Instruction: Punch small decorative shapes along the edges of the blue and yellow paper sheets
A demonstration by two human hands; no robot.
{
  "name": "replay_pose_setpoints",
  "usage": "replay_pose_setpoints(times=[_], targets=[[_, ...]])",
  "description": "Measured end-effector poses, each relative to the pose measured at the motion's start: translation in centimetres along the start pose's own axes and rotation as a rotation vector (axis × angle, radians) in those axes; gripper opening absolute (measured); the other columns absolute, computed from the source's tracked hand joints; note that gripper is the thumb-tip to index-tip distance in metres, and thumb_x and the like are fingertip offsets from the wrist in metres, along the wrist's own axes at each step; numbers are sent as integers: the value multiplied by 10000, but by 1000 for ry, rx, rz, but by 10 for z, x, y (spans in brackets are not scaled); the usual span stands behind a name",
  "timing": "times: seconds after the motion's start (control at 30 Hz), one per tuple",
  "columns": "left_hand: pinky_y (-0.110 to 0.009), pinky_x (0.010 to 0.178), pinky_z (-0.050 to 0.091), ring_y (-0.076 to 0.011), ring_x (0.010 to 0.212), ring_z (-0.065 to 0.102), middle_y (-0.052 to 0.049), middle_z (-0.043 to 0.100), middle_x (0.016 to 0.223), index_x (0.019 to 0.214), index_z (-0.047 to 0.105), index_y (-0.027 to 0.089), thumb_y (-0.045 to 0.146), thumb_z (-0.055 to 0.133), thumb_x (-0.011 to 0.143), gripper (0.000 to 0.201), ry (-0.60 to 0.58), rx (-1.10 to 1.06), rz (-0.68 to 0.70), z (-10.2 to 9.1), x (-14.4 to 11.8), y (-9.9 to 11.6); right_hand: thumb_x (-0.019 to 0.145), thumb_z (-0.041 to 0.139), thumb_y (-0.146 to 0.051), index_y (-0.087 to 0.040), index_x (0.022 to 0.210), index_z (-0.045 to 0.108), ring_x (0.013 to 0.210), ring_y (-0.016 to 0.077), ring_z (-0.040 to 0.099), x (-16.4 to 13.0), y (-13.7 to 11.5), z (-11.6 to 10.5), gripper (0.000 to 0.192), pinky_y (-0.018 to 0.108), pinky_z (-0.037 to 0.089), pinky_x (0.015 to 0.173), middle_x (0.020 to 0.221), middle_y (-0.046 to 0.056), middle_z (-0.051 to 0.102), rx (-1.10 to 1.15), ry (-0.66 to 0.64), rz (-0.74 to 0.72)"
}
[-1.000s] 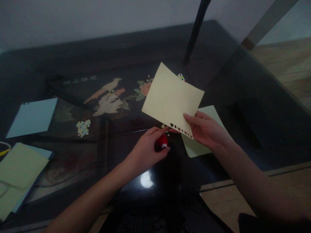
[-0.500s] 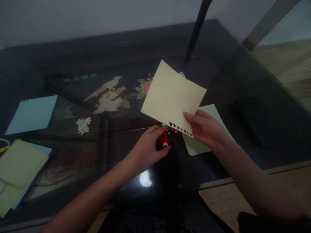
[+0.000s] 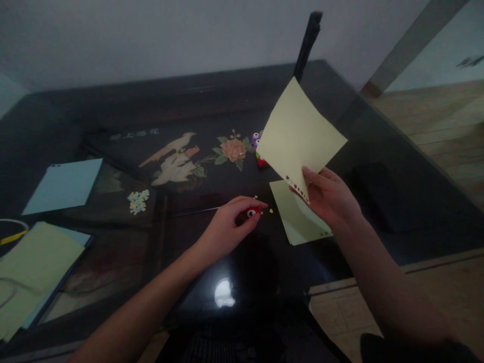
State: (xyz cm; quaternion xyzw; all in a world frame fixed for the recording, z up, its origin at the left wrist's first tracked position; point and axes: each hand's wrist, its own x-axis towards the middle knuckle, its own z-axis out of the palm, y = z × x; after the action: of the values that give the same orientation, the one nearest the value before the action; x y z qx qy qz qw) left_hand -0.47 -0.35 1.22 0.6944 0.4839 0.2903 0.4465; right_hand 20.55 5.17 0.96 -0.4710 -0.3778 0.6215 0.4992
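My right hand (image 3: 333,196) pinches a pale yellow sheet of paper (image 3: 300,131) near its lower corner and holds it tilted above the table. A row of small punched shapes runs along the sheet's lower edge. My left hand (image 3: 230,222) is closed around a small red craft punch (image 3: 252,213) with a white eye-like dot. A few tiny cut-outs (image 3: 271,211) lie beside the punch. Under the raised sheet rests a stack of pale yellow paper (image 3: 302,222), with punched marks near its lower right edge. Behind the sheet, more coloured punches (image 3: 261,161) show in part.
A blue sheet (image 3: 64,186) and a heap of paper cut-outs (image 3: 138,201) lie to the left. Closer on that side are more yellow papers (image 3: 41,267) and a yellow-and-white ring-shaped item (image 3: 13,237). A dark upright post (image 3: 308,45) stands at the back of the glossy table (image 3: 189,106).
My right hand has lifted the yellow sheet up and right, away from the punch in my left hand. The coloured punches behind and more of the paper stack now show.
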Motion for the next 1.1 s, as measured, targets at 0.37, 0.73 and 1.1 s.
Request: replay_pose_setpoints(times=[0.37,0.73,1.1], targets=[[-430,1094,397,-250,1263,520,-124,450,1475,1347,497,147,209,468,893,459,-207,539,113,47,-13,8,708,765,-312,-229,879,675,1033,259,664,4,0,-9,210,414,553,856,973,40,744,141,-9,-52],[-422,1036,454,-243,1218,538,-104,543,1373,1251,581,177,198,499,879,381,-63,367,93,31,-20,7,766,692,-262,-226,856,664,1029,248,665,4,-7,-13,101,417,545,868,977,34,738,155,42,-112],[-355,838,536,-188,923,676,-60,683,1054,1022,633,186,249,665,788,245,-25,-202,-130,-21,9,-5,720,740,-337,-236,932,700,1070,276,655,-1,-19,-38,239,433,538,893,1055,56,740,2,94,-184]])
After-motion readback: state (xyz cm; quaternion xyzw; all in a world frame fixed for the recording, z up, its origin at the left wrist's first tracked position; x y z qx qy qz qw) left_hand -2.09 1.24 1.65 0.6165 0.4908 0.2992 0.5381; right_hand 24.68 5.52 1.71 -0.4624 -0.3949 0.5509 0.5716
